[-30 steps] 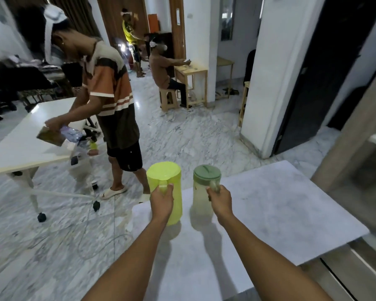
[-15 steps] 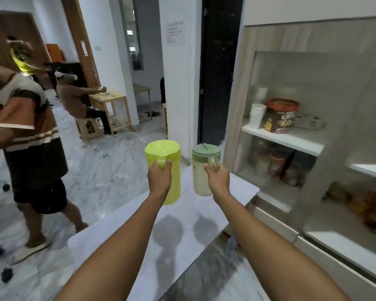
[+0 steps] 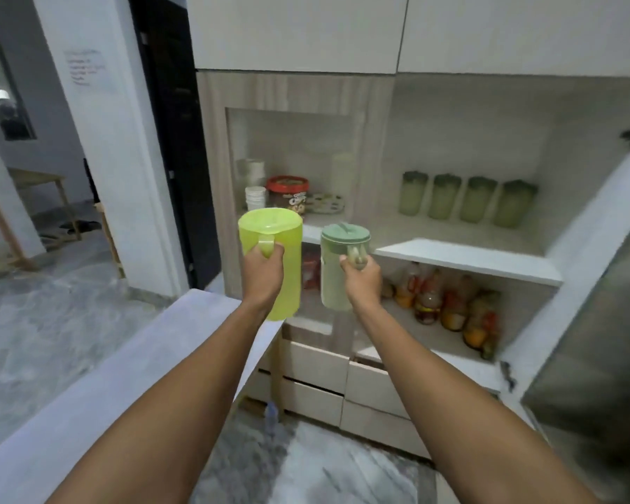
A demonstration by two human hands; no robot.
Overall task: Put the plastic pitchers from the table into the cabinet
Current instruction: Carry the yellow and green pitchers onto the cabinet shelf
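Left grip (image 3: 264, 272) clutches the bright lime plastic pitcher (image 3: 271, 261), right grip (image 3: 360, 281) the pale green lidded pitcher (image 3: 339, 271); cabinet shelf (image 3: 466, 260) just ahead, neither placed yet.

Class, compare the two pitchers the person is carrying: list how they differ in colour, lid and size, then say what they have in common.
1. The yellow-green pitcher is bright lime; the pale green pitcher is muted and milky.
2. The pale green pitcher has a darker green lid; the yellow-green pitcher's matches its body.
3. The yellow-green pitcher looks larger.

Both are upright, held by the handle, left hand and right hand, before the cabinet.
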